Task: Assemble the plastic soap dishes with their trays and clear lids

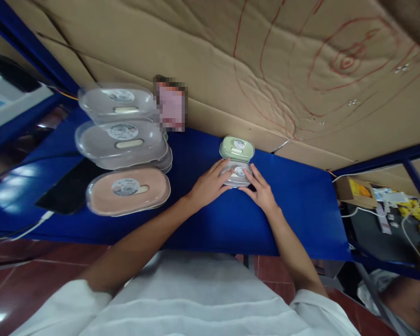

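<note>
A small grey oval box point(236, 179) with a clear lid and a round label lies on the blue table point(213, 224). My left hand point(212, 183) holds its left side, with fingers reaching over the lid. On the opposite side my right hand point(262, 190) grips the box, its thumb at the near edge and fingers over the top. Directly behind, close to the grey box, stands a similar green box point(227, 147). Parts of the grey box are covered by my fingers.
Stacked oval boxes stand at the left: a pink one point(103, 196) and grey ones point(149, 140). A dark flat device point(68, 191) with a white cable lies beside them. A cardboard wall point(203, 60) closes off the back. At the right, a small carton point(353, 192) sits on another surface; a person is partly visible.
</note>
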`<action>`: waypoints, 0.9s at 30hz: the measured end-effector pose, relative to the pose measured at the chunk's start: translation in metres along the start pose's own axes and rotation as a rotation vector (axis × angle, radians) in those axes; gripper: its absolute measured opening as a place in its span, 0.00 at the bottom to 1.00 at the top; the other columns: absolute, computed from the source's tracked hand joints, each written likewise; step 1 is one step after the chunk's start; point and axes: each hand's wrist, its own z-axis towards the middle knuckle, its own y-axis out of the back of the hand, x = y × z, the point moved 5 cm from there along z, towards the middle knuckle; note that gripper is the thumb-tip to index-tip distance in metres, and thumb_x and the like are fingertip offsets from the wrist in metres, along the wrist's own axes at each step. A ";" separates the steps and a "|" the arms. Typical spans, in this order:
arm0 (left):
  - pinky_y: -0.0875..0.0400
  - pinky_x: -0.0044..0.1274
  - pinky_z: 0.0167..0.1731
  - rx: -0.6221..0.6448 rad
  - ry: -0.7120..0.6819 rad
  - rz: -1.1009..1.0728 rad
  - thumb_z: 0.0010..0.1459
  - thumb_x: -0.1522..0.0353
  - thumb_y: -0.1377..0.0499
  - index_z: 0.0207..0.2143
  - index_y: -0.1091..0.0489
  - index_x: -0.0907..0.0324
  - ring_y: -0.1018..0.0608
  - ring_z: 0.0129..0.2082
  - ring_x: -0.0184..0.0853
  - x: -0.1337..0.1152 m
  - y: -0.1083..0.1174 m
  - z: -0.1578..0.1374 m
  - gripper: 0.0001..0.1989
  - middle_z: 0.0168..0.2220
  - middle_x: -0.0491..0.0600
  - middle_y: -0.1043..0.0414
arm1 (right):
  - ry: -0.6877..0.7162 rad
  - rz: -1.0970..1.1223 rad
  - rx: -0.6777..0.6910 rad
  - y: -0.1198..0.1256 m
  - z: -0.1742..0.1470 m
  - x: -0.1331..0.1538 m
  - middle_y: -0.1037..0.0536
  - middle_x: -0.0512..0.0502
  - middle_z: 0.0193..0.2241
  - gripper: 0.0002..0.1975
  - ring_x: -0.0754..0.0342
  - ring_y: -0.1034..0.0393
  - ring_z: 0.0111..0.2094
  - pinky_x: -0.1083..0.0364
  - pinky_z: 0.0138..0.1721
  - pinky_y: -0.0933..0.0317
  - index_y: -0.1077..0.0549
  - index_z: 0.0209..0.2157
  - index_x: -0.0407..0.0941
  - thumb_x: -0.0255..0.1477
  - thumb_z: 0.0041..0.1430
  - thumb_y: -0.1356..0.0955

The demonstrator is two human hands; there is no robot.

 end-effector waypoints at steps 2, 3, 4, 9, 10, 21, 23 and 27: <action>0.30 0.45 0.68 -0.005 0.000 -0.005 0.66 0.66 0.32 0.64 0.31 0.60 0.36 0.75 0.55 -0.001 0.000 0.001 0.27 0.73 0.66 0.40 | -0.013 -0.011 -0.005 -0.001 -0.001 -0.001 0.40 0.37 0.75 0.36 0.41 0.43 0.75 0.37 0.73 0.41 0.38 0.74 0.53 0.37 0.69 0.26; 0.29 0.44 0.67 -0.006 0.000 -0.007 0.66 0.66 0.32 0.64 0.31 0.60 0.36 0.75 0.54 -0.001 0.000 0.001 0.27 0.73 0.65 0.40 | -0.009 -0.015 -0.013 -0.002 -0.001 -0.001 0.39 0.36 0.75 0.36 0.42 0.43 0.75 0.38 0.73 0.41 0.37 0.74 0.52 0.37 0.69 0.26; 0.28 0.42 0.67 -0.007 -0.001 -0.008 0.66 0.67 0.32 0.65 0.32 0.60 0.37 0.75 0.53 -0.001 -0.001 0.001 0.27 0.74 0.65 0.40 | 0.001 -0.020 -0.023 -0.002 -0.002 -0.001 0.39 0.35 0.75 0.35 0.42 0.43 0.75 0.39 0.73 0.42 0.36 0.73 0.50 0.37 0.70 0.26; 0.28 0.39 0.67 -0.012 -0.013 0.002 0.68 0.66 0.34 0.66 0.33 0.60 0.40 0.77 0.50 0.002 -0.006 0.000 0.26 0.76 0.65 0.44 | 0.046 -0.054 -0.069 -0.003 -0.004 -0.002 0.41 0.34 0.75 0.33 0.43 0.43 0.75 0.40 0.74 0.43 0.36 0.73 0.47 0.38 0.72 0.28; 0.29 0.39 0.67 -0.014 -0.017 0.007 0.68 0.65 0.34 0.66 0.33 0.60 0.40 0.77 0.50 0.003 -0.007 0.000 0.27 0.76 0.65 0.45 | 0.036 -0.063 -0.066 -0.004 -0.004 -0.003 0.41 0.37 0.76 0.34 0.43 0.43 0.75 0.40 0.74 0.43 0.37 0.74 0.49 0.38 0.71 0.28; 0.31 0.39 0.70 -0.007 -0.050 0.060 0.69 0.64 0.35 0.73 0.37 0.50 0.41 0.77 0.49 0.007 -0.013 0.001 0.33 0.79 0.54 0.50 | -0.027 -0.151 -0.083 -0.007 -0.006 -0.007 0.41 0.48 0.76 0.36 0.42 0.42 0.74 0.40 0.74 0.43 0.42 0.76 0.57 0.42 0.71 0.29; 0.32 0.39 0.70 -0.011 -0.053 0.075 0.69 0.63 0.35 0.72 0.35 0.50 0.40 0.77 0.49 0.007 -0.012 0.001 0.31 0.78 0.54 0.49 | -0.029 -0.164 -0.092 -0.007 -0.007 -0.005 0.40 0.48 0.75 0.35 0.42 0.41 0.74 0.40 0.74 0.42 0.40 0.75 0.57 0.42 0.71 0.29; 0.34 0.38 0.71 -0.026 -0.070 0.090 0.71 0.62 0.38 0.72 0.34 0.50 0.40 0.77 0.47 0.007 -0.014 0.001 0.29 0.78 0.54 0.47 | -0.033 -0.196 -0.096 -0.008 -0.008 -0.005 0.37 0.47 0.74 0.34 0.43 0.40 0.73 0.41 0.73 0.40 0.40 0.75 0.57 0.41 0.72 0.30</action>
